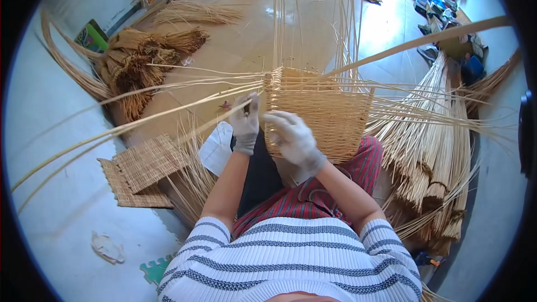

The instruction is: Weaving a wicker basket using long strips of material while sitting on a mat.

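A woven tan basket [321, 117], with long loose strands fanning from its sides and top, rests in front of me above my lap. My left hand [244, 117], in a pale glove, is closed on pale cane strands [204, 102] just left of the basket, its fingertips raised. My right hand [290, 137], also gloved, is by the basket's lower left part, fingers loosely bent and apart, with nothing visible in them; its palm side is hidden.
Bundles of cane [422, 151] lie on my right; brown bundles [134, 67] and woven mats [146, 165] on my left. A white wall [72, 151] borders the left. More cane [196, 12] lies on the floor [240, 39] ahead; assorted clutter [436, 5] lines the back right.
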### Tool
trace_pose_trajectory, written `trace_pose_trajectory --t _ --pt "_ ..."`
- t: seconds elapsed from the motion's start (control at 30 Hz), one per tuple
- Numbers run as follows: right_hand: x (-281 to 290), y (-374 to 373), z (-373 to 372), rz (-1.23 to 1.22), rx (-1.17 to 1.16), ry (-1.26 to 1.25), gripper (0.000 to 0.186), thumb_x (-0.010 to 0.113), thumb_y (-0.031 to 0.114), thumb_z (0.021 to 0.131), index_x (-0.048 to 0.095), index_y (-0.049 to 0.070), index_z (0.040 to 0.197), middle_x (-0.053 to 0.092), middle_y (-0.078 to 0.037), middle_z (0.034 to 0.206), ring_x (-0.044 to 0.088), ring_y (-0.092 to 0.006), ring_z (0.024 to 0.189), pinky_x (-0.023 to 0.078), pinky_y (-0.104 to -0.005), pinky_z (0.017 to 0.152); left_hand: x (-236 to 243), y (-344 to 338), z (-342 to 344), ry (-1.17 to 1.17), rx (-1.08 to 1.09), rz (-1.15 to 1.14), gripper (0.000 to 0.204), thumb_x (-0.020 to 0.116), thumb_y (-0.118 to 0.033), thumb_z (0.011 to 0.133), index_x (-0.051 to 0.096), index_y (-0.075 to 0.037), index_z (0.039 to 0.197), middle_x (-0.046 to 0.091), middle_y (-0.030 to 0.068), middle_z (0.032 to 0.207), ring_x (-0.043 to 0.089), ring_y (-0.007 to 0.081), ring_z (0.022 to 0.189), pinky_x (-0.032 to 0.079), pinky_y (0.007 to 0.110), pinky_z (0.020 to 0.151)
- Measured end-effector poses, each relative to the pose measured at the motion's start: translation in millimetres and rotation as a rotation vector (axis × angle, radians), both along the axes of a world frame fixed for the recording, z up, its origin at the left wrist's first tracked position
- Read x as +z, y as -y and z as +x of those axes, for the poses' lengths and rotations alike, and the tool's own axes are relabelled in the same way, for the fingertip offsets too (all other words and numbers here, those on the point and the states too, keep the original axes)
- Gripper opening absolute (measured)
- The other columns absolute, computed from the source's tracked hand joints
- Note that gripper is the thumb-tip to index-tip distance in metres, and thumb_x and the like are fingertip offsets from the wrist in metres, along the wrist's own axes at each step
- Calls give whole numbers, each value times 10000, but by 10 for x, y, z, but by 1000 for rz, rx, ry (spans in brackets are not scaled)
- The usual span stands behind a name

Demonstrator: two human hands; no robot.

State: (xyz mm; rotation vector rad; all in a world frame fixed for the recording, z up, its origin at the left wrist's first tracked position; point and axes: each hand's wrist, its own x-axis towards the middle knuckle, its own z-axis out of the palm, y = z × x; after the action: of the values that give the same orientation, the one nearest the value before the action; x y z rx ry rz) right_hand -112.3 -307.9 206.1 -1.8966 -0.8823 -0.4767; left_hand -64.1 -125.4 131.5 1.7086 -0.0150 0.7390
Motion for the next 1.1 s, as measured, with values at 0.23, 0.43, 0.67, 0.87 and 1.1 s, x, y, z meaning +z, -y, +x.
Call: trace_pose_trajectory --t 0.23,0.43,0.67,0.87,1.1 --pt "496 -547 211 -316 566 166 227 697 347 858 707 157 983 666 -68 864 643 -316 928 505 -435 868 878 -415 -126 -335 -490 539 511 595 -75 962 503 -34 1463 680 116 1259 654 182 1100 508 278 974" --pt "437 -337 101 -290 409 58 217 668 281 881 676 100 761 655 -118 728 665 -331 776 518 -447 740 1117 187 274 70 -493 409 759 653 -56 925 290 -117 1589 709 121 1105 642 229 1144 485 312 1010" --pt "176 556 607 484 450 -304 211 573 226 961 659 49 884 639 -83 772 628 -260 783 518 -420 767 1031 179 832 -60 -290 -520 340 441 -281 1093 530 -40 1315 373 -62 609 345 48 473 562 339 620" --pt "-495 951 1088 1043 252 -695 501 450 546 1035 543 84 864 430 1 700 395 -145 657 468 -406 855 653 259 231 179 -317 -281 364 445 -335 1090 581 -13 1189 513 -3 704 513 108 665 529 348 843" --pt "-562 1230 886 708 -204 -680 177 639 102 1000 680 20 1151 713 -26 978 663 -136 856 541 -283 811 109 342 -26 -324 -2 -141 579 737 -303 932 505 33 1342 588 154 1238 584 252 1122 467 361 995"
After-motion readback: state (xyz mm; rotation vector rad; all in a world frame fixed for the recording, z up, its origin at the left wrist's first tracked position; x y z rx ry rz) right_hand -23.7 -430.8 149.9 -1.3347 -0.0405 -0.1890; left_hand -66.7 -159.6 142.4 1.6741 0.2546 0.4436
